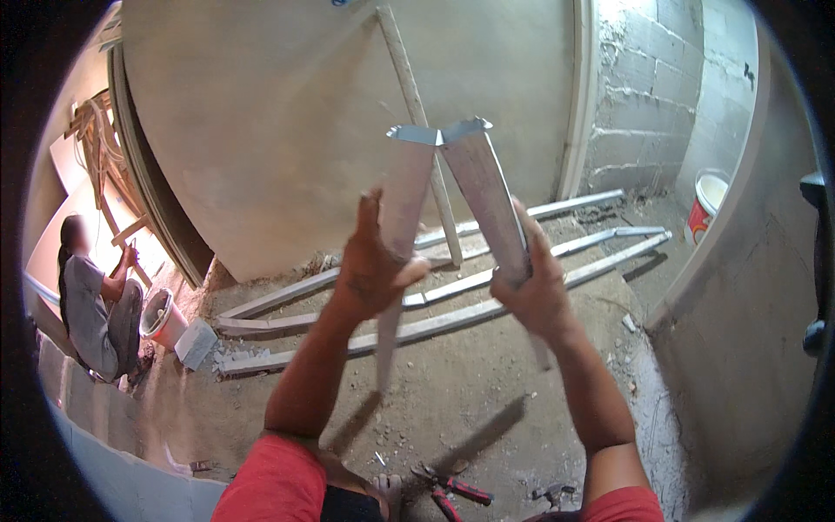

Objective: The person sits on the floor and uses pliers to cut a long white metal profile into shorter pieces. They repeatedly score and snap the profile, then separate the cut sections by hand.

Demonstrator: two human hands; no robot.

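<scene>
Head view: left hand (372,271) and right hand (532,291) each clamped around one leg of bent metal strip (439,135), raised above floor (452,391); sharp cut edges could slice palms if grip slips.

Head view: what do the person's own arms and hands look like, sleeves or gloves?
Both hands, left hand and right hand, are bare: no gloves, and no watch or rings that I can make out. The forearms are uncovered too. Short red sleeves show at the upper arms near the lower edge.
</scene>
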